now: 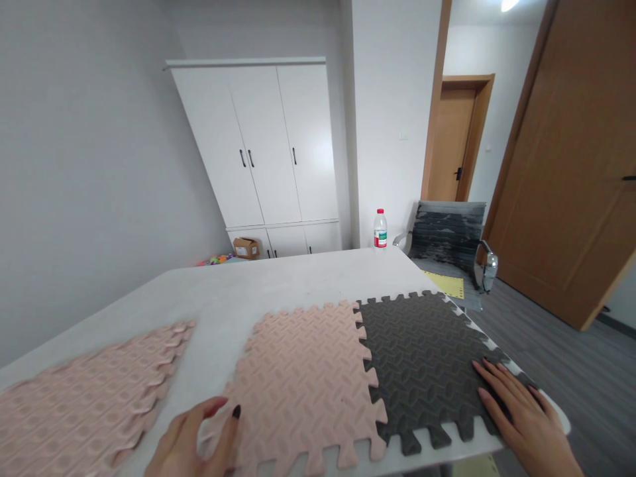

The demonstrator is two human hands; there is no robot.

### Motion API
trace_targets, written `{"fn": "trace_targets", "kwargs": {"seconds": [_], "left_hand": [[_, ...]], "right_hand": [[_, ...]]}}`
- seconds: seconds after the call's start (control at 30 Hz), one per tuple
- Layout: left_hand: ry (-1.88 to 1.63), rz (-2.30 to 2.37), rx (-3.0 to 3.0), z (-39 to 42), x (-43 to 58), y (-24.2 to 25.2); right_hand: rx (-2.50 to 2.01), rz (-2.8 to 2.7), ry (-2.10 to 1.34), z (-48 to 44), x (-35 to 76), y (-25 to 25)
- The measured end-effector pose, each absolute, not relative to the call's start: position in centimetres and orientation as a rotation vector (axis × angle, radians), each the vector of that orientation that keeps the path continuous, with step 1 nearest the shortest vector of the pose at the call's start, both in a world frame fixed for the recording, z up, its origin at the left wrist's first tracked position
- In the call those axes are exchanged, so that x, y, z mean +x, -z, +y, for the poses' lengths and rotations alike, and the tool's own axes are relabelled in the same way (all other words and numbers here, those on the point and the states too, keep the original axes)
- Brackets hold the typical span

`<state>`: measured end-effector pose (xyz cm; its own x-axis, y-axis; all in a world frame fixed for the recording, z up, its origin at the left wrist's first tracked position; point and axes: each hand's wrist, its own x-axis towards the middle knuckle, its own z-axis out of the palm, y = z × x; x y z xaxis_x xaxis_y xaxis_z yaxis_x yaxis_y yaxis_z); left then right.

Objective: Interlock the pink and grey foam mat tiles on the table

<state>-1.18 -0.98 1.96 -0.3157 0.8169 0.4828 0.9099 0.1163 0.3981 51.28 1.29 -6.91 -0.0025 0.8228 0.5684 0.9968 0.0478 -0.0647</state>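
Observation:
A pink foam mat tile with a raised pattern and toothed edges lies on the white table. Its right edge meets a dark grey foam mat tile, and their teeth appear fitted together along the seam. My left hand is at the pink tile's left edge, thumb and index finger apart, with the thumb over the edge; the other fingers are mostly hidden. Spread flat, my right hand rests on the right side of the grey tile. To the left lies a stack of pink foam mat tiles.
Beyond the tiles runs the white tabletop. A red-capped bottle stands by its far edge. Behind are a white cabinet, a cardboard box and a dark chair at the right, near a brown door.

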Motion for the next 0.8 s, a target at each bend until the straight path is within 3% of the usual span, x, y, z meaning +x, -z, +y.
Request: {"fn": "trace_targets", "kwargs": {"seconds": [0.1,0.3,0.57,0.8], "left_hand": [[0.977,-1.875,-1.993,0.7,4.0,-2.6],[0.629,-1.215,-2.286,2.4,14.9,-1.0],[0.602,-1.173,-2.271,3.6,16.1,3.4],[0.906,-1.529,-2.103,3.7,19.0,5.8]], "right_hand": [[-1.831,-1.887,0.503,1.3,51.3,7.0],[-1.838,-1.927,0.521,1.4,51.5,7.1],[-1.799,-1.97,0.588,1.6,51.9,7.2],[-1.836,-1.956,0.491,1.7,52.9,8.1]]}}
